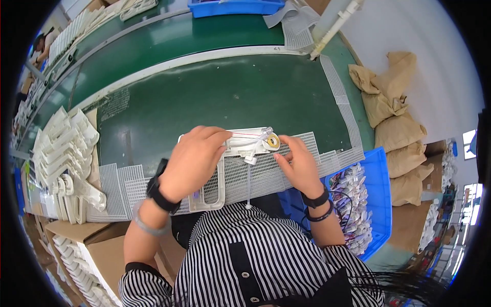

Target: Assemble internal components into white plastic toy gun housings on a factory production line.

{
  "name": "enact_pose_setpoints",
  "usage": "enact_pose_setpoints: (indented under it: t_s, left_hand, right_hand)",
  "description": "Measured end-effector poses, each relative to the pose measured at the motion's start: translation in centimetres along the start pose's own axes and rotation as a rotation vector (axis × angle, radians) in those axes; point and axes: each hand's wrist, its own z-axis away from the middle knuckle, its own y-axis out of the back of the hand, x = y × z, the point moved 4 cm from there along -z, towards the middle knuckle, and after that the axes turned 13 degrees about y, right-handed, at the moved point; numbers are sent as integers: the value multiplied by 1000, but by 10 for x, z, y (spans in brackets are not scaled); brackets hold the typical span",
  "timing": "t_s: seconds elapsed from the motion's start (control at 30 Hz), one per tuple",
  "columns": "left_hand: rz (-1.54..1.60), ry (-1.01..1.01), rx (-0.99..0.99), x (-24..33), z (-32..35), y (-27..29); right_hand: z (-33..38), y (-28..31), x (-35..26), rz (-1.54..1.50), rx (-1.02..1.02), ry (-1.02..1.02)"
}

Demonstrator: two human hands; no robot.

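A white plastic gun-shaped housing (236, 149) with a loop handle lies on the grey mesh mat at the table's near edge. My left hand (197, 158) is closed over its left part, hiding much of it. A thin red wire runs along the housing toward a clear plastic piece. At the right end sits a brass-coloured ring (273, 141). The fingers and thumb of my right hand (299, 163) curve around that end, beside the ring. A thin pale tube (249, 187) with a small knob hangs down from the housing toward my lap.
White plastic shells (66, 148) are stacked at the left. A blue bin (381, 199) of small wrapped parts stands at my right, near brown paper sacks (401, 130). Another blue tray (235, 7) sits at the far side. Cardboard boxes (97, 233) flank my left. A person (45, 47) is at far left.
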Motion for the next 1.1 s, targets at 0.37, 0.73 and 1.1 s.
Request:
enact_pose_setpoints:
  t_s: [0.37,0.73,1.1]
  left_hand:
    - [1,-72,-205,8,-55,-69]
    - [9,-126,-221,1,-49,-62]
    - [298,13,-225,8,-57,-20]
  right_hand:
    - [-33,1,21,131,-231,49]
    - [-92,31,13,220,25,276]
    - [-65,8,-43,81,151,706]
